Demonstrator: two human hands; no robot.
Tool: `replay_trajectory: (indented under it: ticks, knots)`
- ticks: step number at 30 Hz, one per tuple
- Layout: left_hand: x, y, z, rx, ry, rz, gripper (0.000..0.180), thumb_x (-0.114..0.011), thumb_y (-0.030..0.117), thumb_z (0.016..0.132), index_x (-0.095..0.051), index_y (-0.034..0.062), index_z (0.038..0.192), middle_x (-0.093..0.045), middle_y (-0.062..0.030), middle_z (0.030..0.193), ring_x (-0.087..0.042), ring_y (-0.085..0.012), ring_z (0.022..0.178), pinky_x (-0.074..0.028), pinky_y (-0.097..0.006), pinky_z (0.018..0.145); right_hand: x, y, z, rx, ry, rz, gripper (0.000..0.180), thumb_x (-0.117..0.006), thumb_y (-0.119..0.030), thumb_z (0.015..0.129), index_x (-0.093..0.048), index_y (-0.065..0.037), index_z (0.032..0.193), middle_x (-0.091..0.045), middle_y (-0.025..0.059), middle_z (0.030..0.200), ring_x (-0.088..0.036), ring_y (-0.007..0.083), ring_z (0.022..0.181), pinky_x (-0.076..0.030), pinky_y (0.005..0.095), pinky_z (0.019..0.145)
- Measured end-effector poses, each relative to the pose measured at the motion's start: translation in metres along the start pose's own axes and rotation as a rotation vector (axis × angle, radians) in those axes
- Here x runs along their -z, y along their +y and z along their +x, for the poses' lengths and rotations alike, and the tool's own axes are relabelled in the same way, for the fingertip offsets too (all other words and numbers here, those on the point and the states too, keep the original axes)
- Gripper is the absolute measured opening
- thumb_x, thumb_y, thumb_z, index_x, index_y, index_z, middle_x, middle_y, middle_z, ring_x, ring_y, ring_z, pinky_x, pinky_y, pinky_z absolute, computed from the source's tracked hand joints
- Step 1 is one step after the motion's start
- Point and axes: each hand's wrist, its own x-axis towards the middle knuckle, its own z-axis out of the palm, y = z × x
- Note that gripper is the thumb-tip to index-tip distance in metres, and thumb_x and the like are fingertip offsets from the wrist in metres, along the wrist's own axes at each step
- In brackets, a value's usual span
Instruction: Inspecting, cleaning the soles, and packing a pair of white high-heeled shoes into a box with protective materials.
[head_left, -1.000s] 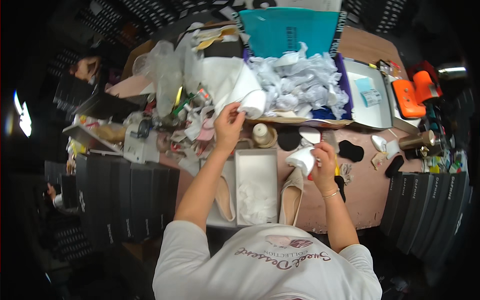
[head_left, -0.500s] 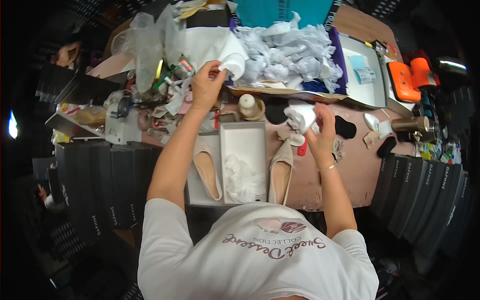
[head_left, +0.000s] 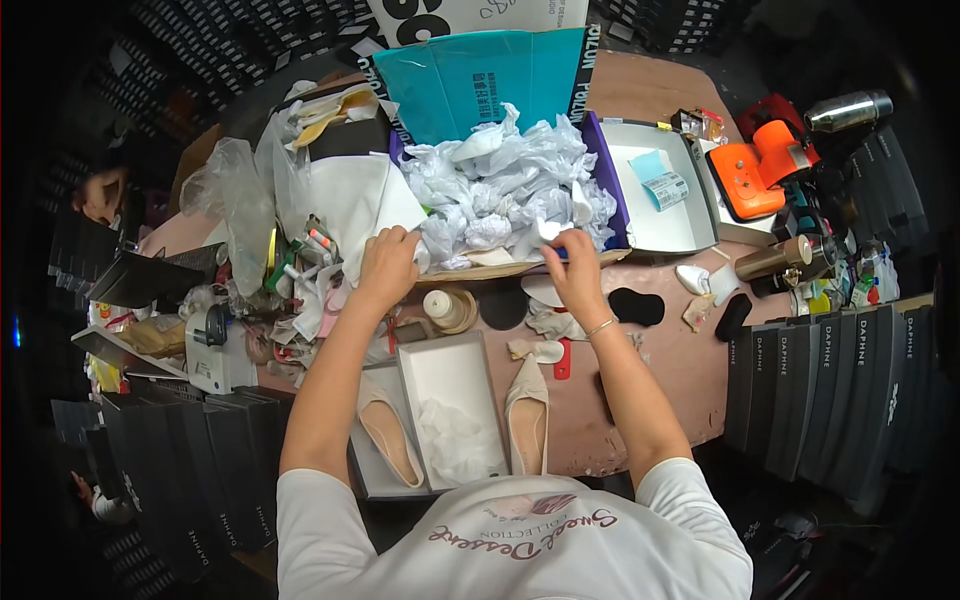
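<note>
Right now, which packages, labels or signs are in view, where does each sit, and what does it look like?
Teal carton flap: table's far edge, upright, printed.
Box of crumpled white tissue paper: before it, both hands at its near edge.
White lid: right of the tissue, holding a small label.
Open white shoe box: near edge, between two beige shoes.
Black shoe boxes: stacked upright, right.

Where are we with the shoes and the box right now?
Looks done: the open white box has tissue in its bottom, and one beige shoe lies left of it, the other right of it. In hand: both the left hand and right hand are at the pile of crumpled paper. Left: neither shoe is in the box yet.
</note>
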Motion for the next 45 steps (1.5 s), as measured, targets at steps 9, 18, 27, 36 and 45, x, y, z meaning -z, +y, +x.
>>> replay_trajectory:
  ticks: [9,18,27,36,45]
  knots:
    - [-0.036,-0.003,-0.015,0.017,0.08,-0.126,0.024,-0.062,0.018,0.081,-0.065,0.0064,0.101,-0.059,-0.0108,0.107,-0.051,-0.0281,0.111,-0.029,-0.05,0.104,0.011,0.035,0.053,0.103,-0.207,-0.367,0.058,-0.075,-0.03,0.074,-0.055,-0.011,0.125,-0.045,0.0232,0.132,-0.046,0.0393,0.118,-0.038,0.0465,0.096]
    - [-0.04,0.008,-0.006,0.097,-0.103,0.084,0.025,-0.056,0.023,0.085,-0.068,0.0035,0.096,-0.061,-0.0119,0.111,-0.046,-0.0274,0.119,-0.02,-0.057,0.108,-0.017,0.06,0.053,-0.017,-0.681,-0.294,0.03,-0.066,-0.03,0.08,-0.068,0.0,0.085,-0.063,0.014,0.104,-0.056,0.0352,0.101,-0.047,0.0457,0.084]
    - [-0.047,0.008,-0.01,0.168,0.18,-0.165,0.018,-0.064,0.016,0.077,-0.059,0.0057,0.091,-0.058,-0.0089,0.1,-0.051,-0.0258,0.109,-0.024,-0.054,0.106,-0.02,0.001,0.044,0.233,-0.145,-0.241,0.024,-0.072,-0.015,0.073,-0.062,-0.007,0.093,-0.06,0.0092,0.094,-0.056,0.0283,0.093,-0.042,0.0405,0.082]
    - [-0.05,0.005,-0.011,0.136,0.16,-0.172,0.013,-0.067,0.017,0.075,-0.059,0.0107,0.084,-0.058,-0.0046,0.099,-0.05,-0.0252,0.111,-0.026,-0.053,0.106,-0.072,-0.009,0.06,0.308,-0.245,-0.357,0.026,-0.069,-0.011,0.071,-0.062,-0.005,0.095,-0.063,0.01,0.099,-0.057,0.0248,0.097,-0.042,0.0392,0.084]
    - [-0.022,0.014,-0.021,0.143,0.287,-0.372,0.025,-0.069,0.021,0.079,-0.059,0.0073,0.098,-0.059,-0.0088,0.099,-0.054,-0.0288,0.102,-0.032,-0.049,0.102,0.012,-0.037,0.031,-0.703,-0.261,1.141,0.033,-0.063,-0.013,0.088,-0.053,-0.003,0.118,-0.064,0.003,0.105,-0.061,0.0112,0.091,-0.051,0.0262,0.074]
